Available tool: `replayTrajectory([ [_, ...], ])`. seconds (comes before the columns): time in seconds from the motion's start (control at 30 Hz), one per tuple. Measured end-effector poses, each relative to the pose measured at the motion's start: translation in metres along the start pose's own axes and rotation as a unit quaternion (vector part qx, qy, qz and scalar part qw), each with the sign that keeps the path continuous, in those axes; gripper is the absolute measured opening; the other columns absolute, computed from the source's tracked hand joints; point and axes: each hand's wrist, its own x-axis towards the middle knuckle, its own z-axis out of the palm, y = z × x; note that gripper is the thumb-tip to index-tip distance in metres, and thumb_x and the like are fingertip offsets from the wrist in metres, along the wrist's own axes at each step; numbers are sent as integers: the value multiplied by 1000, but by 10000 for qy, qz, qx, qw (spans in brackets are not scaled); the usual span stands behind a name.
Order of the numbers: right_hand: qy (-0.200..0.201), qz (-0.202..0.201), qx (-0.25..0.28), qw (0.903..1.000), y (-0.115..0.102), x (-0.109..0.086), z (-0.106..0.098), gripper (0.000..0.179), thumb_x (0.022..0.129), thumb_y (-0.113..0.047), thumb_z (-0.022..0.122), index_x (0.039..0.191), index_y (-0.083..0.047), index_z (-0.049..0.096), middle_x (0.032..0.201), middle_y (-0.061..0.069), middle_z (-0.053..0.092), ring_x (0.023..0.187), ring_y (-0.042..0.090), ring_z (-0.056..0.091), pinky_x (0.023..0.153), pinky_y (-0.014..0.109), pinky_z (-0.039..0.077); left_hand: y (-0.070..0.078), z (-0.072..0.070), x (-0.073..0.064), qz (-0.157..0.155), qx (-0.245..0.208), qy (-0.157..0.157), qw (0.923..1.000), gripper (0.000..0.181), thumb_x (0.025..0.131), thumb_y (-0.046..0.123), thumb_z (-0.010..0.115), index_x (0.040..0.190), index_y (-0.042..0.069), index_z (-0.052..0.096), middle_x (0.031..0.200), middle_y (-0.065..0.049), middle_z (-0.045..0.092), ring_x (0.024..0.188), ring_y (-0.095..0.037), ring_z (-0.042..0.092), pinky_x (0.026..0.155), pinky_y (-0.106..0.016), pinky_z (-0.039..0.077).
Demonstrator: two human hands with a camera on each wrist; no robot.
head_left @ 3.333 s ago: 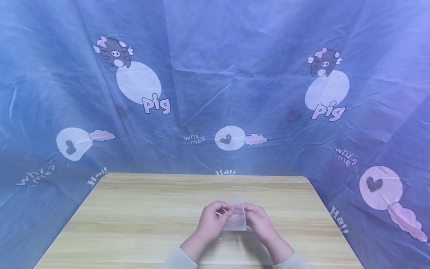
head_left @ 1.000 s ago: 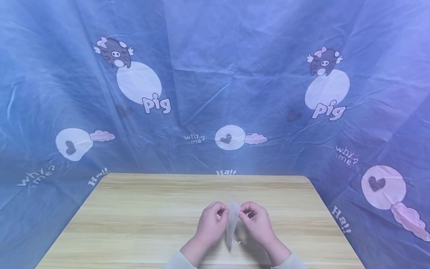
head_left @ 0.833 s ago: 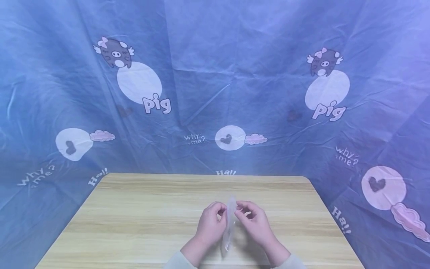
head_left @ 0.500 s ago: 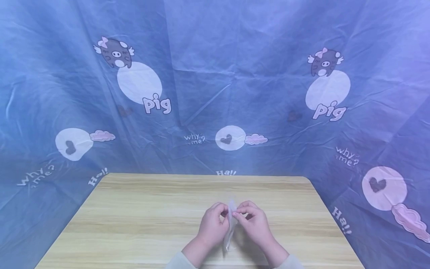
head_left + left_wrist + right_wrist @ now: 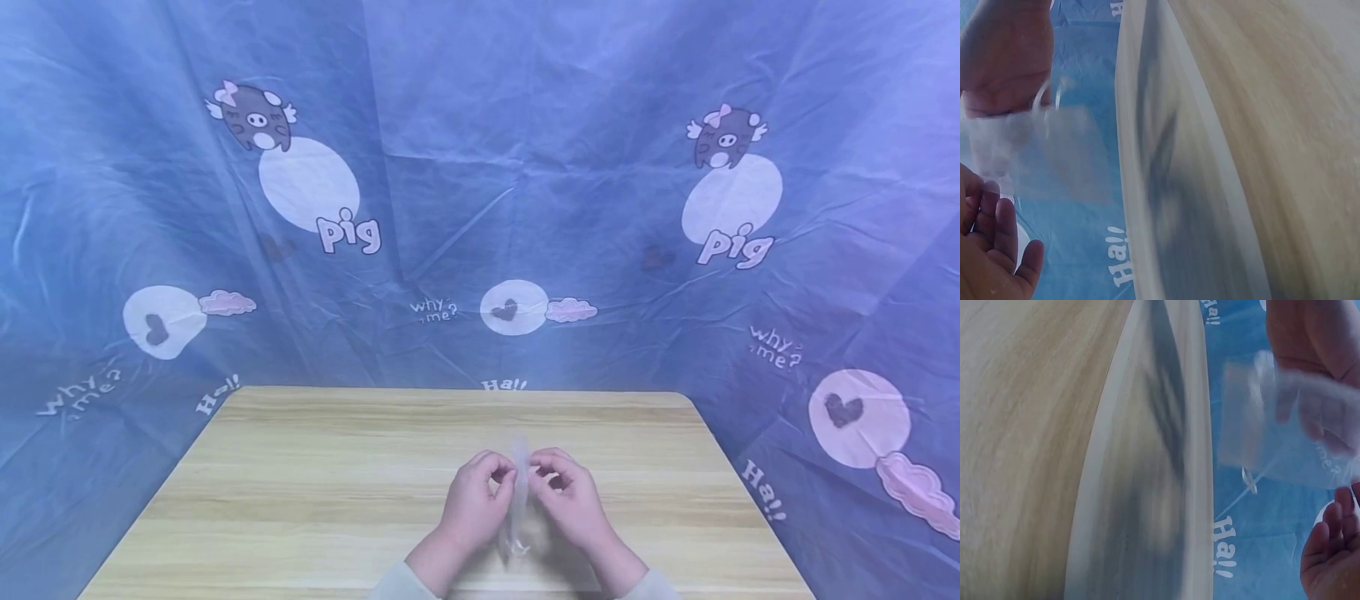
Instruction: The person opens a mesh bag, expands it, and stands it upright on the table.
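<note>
A small clear plastic bag [image 5: 519, 508] hangs nearly edge-on between the two hands, above the table. My left hand [image 5: 471, 504] pinches its upper part from the left with thumb and forefinger. From the right, the thumb and forefinger of my right hand [image 5: 576, 500] meet at the bag's upper part. Both wrist views show the bag's flat, see-through face, blurred in the left wrist view. A thin white strip [image 5: 1249, 480] shows at the bag's edge in the right wrist view; what it is cannot be told. The exact fingertip contact is partly out of frame in the wrist views.
The wood-grain table [image 5: 337, 483] spreads under both hands, its rounded far corners against a blue cloth backdrop [image 5: 450, 208] printed with pigs and lettering. The cloth encloses the table at the back and on both sides.
About three seconds ago the bag faced the head camera more broadly; now it stands edge-on. Over the last second the right fingers shift slightly at its upper part while the left hand stays nearly still.
</note>
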Motion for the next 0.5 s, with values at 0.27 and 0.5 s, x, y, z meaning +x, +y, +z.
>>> replayTrajectory([
  [0.27, 170, 126, 54, 9998, 0, 1, 2, 13, 83, -2, 87, 86, -9, 77, 97, 5, 70, 85, 11, 61, 62, 26, 54, 4, 1, -2, 196, 144, -156, 9996, 15, 92, 3, 73, 105, 10, 74, 99, 8, 69, 96, -11, 67, 90, -35, 60],
  [0.5, -11, 82, -85, 9999, -1, 2, 0, 17, 89, 1, 80, 81, -13, 75, 94, 10, 71, 84, 10, 62, 63, 26, 55, 3, 1, -4, 279, 137, -5, 9995, 13, 91, 0, 70, 95, 12, 71, 94, 9, 67, 89, -7, 64, 82, -31, 59],
])
